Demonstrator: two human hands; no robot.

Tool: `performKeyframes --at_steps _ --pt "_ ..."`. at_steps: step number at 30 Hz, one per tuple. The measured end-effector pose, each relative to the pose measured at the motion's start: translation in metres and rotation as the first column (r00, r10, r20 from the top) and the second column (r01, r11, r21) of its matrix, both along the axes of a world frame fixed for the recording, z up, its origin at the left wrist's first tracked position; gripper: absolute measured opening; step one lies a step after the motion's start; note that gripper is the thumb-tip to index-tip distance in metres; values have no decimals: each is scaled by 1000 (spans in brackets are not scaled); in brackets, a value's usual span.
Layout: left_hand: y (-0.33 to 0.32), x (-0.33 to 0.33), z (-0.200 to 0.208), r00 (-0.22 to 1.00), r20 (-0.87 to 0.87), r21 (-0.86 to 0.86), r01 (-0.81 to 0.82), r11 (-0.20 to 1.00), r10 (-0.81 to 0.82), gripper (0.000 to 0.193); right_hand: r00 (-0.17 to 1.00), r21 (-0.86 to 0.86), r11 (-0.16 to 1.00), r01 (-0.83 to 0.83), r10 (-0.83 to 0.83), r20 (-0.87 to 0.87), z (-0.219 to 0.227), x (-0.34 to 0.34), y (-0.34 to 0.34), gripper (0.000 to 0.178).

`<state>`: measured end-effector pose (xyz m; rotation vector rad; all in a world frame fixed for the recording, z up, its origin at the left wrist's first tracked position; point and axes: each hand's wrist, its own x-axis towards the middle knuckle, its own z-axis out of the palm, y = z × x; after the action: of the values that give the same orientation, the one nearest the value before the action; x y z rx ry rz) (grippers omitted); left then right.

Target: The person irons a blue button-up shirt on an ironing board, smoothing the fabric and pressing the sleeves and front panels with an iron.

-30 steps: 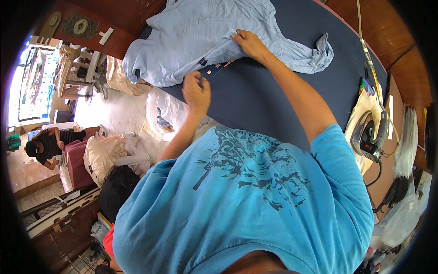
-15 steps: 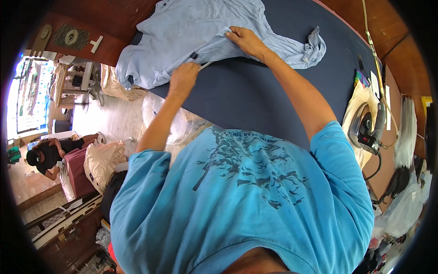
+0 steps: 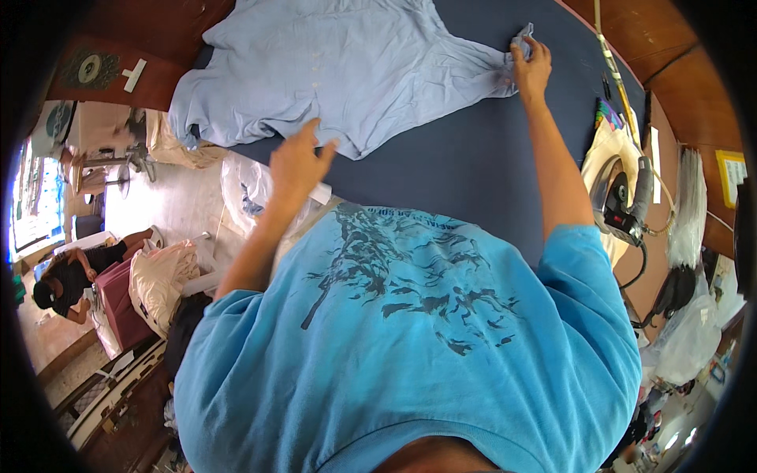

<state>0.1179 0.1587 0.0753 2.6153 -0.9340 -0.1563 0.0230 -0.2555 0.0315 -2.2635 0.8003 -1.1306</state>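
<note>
A light blue shirt (image 3: 307, 63) lies spread, with some creases, over the dark blue padded board (image 3: 441, 173). Its sleeve stretches to the right and ends in a bunched cuff (image 3: 505, 77). My right hand (image 3: 533, 69) has its fingers closed around that cuff. At the shirt's near edge, my left hand (image 3: 300, 164) is open, thumb and forefinger apart; whether its fingertips touch the cloth I cannot tell. Beside the left wrist shows a small white piece (image 3: 320, 193), its kind unclear.
An iron (image 3: 623, 201) with a hose and cord rests on a pale cloth at the board's right. Clear plastic (image 3: 244, 185) hangs below its left edge. At far left a person (image 3: 67, 284) sits by a maroon box-like piece (image 3: 122, 303) and beige cloth (image 3: 162, 280).
My right hand has moved right from the shirt's middle edge to the sleeve cuff. My left hand has let go of the near edge and dropped slightly. The shirt now lies flatter.
</note>
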Motion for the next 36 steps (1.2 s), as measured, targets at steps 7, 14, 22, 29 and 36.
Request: performKeyframes --at_steps 7,14,22,29,36 --pt "-39 -24 -65 998 -7 -339 62 939 -69 47 992 529 842 105 -54 -111 -25 -12 -37 33" --pt "-33 -6 -50 685 -697 -691 -563 453 -211 51 932 567 821 62 -251 261 -30 -90 -35 23" --pt "20 -2 -36 995 -85 -262 -63 963 42 39 918 219 892 396 -378 -121 -34 -195 77 72" --pt "-62 18 -18 916 301 -305 356 883 -266 36 972 256 942 215 -182 -148 27 -162 66 24" --pt "-233 56 -60 656 460 -163 725 670 -598 30 820 -158 984 -85 -21 -572 -12 -89 17 26"
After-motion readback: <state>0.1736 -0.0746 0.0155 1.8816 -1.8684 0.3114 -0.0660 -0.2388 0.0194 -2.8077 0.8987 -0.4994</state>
